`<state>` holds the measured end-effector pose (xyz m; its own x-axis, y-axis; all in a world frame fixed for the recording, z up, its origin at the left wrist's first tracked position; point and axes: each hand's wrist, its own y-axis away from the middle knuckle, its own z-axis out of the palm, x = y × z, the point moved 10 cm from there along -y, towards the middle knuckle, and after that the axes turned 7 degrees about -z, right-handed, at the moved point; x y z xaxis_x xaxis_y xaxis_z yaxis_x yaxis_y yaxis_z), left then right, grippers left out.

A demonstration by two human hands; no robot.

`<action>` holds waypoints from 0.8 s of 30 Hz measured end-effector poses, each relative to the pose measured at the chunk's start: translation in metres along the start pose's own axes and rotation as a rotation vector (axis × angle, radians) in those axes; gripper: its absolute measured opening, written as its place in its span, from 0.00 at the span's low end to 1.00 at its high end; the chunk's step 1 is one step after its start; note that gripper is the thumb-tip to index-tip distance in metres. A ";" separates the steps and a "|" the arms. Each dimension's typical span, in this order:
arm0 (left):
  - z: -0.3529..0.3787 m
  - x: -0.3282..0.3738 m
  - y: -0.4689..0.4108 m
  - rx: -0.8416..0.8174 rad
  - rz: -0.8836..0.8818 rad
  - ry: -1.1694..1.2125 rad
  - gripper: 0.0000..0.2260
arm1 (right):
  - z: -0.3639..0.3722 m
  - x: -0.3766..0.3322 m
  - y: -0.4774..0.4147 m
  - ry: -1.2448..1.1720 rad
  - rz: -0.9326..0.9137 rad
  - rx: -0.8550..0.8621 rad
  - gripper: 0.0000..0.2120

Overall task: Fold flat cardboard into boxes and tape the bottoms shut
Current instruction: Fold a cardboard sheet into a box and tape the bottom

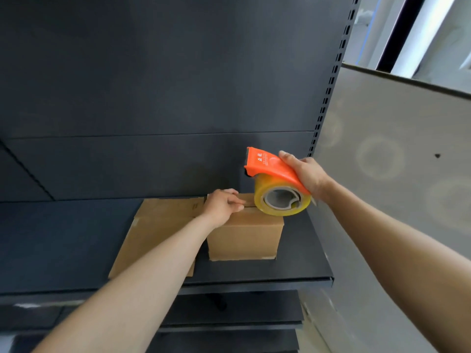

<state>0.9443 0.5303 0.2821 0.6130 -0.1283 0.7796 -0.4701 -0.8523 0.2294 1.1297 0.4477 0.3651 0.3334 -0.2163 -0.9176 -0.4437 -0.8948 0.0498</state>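
A small brown cardboard box [244,238] stands on the dark shelf [63,250], its closed flaps facing up. My left hand [223,206] lies on the top flaps, with its fingers pressing along the centre seam. My right hand [307,174] grips an orange tape dispenser [270,166] loaded with a roll of clear yellowish tape [281,198]. The roll hovers over the box's far right top edge. Flat cardboard sheets [158,230] lie on the shelf to the left of the box, partly under my left forearm.
A dark back panel rises behind the shelf. A slotted upright [328,93] runs up the right side. A large grey board [395,161] stands just right of the shelf, close to my right arm. Lower shelves [229,317] sit beneath the front edge.
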 end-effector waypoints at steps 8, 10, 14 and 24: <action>-0.021 0.012 0.016 -0.179 -0.148 0.835 0.19 | 0.012 -0.010 -0.007 0.125 -0.029 -0.037 0.25; -0.019 0.018 0.018 -0.245 -0.187 0.903 0.20 | 0.013 -0.009 -0.009 0.144 -0.032 -0.039 0.26; -0.019 0.029 0.020 -0.280 -0.164 0.899 0.13 | 0.016 -0.010 -0.011 0.170 -0.045 -0.046 0.27; -0.006 0.033 0.026 -0.358 -0.250 1.177 0.09 | 0.016 -0.013 -0.010 0.215 -0.054 -0.034 0.28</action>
<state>0.9485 0.5066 0.3177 -0.1409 0.7033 0.6968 -0.6818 -0.5793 0.4468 1.1168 0.4657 0.3709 0.5272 -0.2425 -0.8144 -0.3935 -0.9191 0.0189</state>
